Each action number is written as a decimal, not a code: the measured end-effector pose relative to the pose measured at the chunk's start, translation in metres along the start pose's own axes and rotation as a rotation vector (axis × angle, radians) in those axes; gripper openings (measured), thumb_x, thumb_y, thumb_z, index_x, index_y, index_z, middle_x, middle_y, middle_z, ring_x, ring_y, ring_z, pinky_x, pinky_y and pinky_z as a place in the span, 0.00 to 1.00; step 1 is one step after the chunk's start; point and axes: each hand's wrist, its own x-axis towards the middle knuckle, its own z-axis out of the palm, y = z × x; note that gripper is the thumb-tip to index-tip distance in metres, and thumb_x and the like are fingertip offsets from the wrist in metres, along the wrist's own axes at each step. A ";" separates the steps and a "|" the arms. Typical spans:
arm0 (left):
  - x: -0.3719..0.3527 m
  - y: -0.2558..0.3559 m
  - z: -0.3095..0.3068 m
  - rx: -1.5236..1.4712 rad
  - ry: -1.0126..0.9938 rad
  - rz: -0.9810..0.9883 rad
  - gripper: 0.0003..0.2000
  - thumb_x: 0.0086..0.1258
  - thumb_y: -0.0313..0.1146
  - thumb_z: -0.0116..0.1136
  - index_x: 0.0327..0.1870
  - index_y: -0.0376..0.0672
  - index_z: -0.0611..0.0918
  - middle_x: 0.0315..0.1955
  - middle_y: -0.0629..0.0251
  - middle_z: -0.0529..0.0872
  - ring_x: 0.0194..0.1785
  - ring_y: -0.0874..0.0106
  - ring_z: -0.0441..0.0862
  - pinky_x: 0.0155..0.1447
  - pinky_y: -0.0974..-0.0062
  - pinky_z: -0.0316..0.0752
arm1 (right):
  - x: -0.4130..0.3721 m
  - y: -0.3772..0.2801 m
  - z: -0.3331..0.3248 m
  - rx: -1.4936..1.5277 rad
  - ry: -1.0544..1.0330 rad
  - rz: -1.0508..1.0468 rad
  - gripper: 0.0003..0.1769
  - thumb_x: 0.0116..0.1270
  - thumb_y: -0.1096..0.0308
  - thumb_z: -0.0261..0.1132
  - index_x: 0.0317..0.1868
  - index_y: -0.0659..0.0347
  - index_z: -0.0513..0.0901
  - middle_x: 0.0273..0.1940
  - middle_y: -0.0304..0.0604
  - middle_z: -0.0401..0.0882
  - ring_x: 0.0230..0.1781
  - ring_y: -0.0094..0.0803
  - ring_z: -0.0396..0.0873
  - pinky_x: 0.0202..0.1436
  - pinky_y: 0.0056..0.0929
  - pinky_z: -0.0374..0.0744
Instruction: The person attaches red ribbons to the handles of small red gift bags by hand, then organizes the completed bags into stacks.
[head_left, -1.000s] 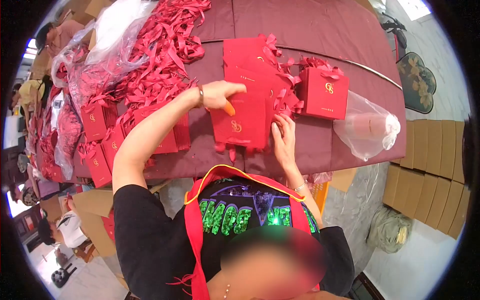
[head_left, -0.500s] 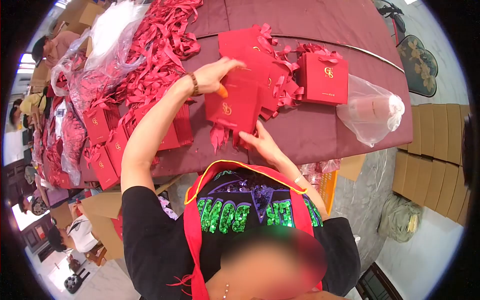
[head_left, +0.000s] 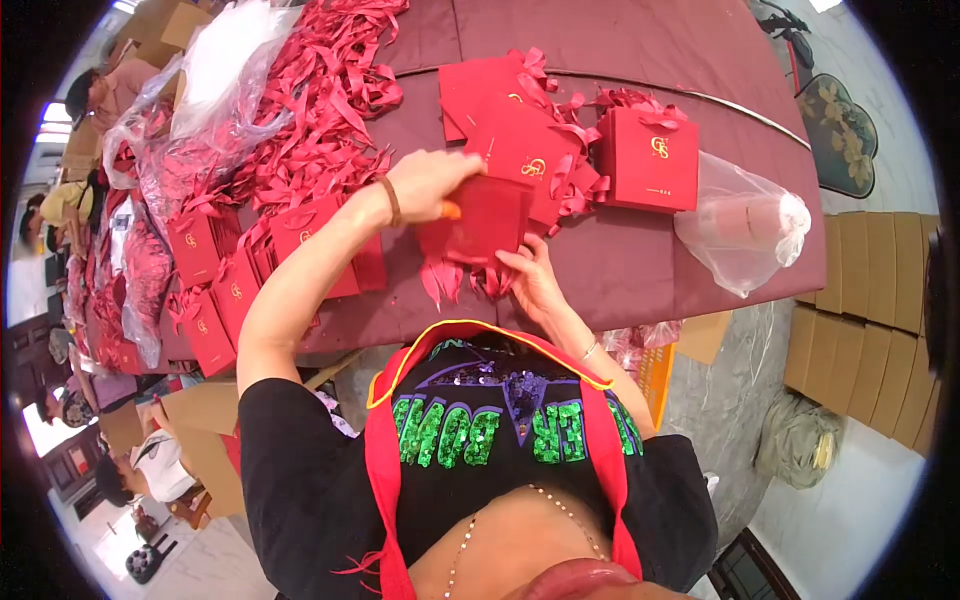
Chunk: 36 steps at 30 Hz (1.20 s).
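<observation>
A red paper gift bag [head_left: 485,228] is between my hands near the table's front edge, its face blurred and its red ribbon [head_left: 441,280] hanging toward me. My left hand [head_left: 435,185], with a brown bracelet and an orange cover on one digit, grips the bag's far left side. The fingers of my right hand [head_left: 533,275] close on its near right corner. Just beyond lie overlapping red gift bags [head_left: 515,135] with gold lettering and ribbon handles. To their right is a neat stack of red bags [head_left: 652,160].
A heap of red ribbons [head_left: 330,90] and rows of bags [head_left: 238,285] cover the table's left side. A clear plastic bag [head_left: 740,225] sits at the right edge. Cardboard boxes [head_left: 860,350] stand beyond it. Other people are at the far left.
The held bag has tilted, so its gold lettering no longer shows, and it now sits apart from the overlapping bags behind. My right hand has moved slightly up and right.
</observation>
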 end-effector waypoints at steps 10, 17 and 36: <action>-0.002 -0.014 -0.006 -1.437 0.319 -0.310 0.27 0.52 0.22 0.69 0.54 0.35 0.71 0.46 0.61 0.81 0.47 0.72 0.79 0.53 0.73 0.75 | -0.027 -0.069 0.015 -0.365 0.125 -0.486 0.24 0.73 0.53 0.51 0.58 0.64 0.68 0.47 0.37 0.72 0.46 0.24 0.69 0.53 0.24 0.69; 0.047 -0.046 0.063 -0.963 0.528 -0.585 0.28 0.50 0.25 0.71 0.53 0.34 0.71 0.45 0.59 0.81 0.47 0.70 0.80 0.54 0.72 0.74 | 0.023 -0.069 0.002 -0.558 0.135 -0.322 0.40 0.70 0.45 0.52 0.69 0.69 0.56 0.69 0.52 0.53 0.70 0.35 0.52 0.72 0.32 0.52; -0.034 0.035 0.073 -1.273 0.397 -0.200 0.36 0.50 0.18 0.68 0.63 0.37 0.66 0.52 0.67 0.77 0.55 0.77 0.73 0.60 0.75 0.68 | -0.001 -0.049 -0.030 0.014 0.049 -0.294 0.40 0.69 0.39 0.48 0.70 0.61 0.57 0.68 0.44 0.59 0.69 0.39 0.58 0.72 0.39 0.55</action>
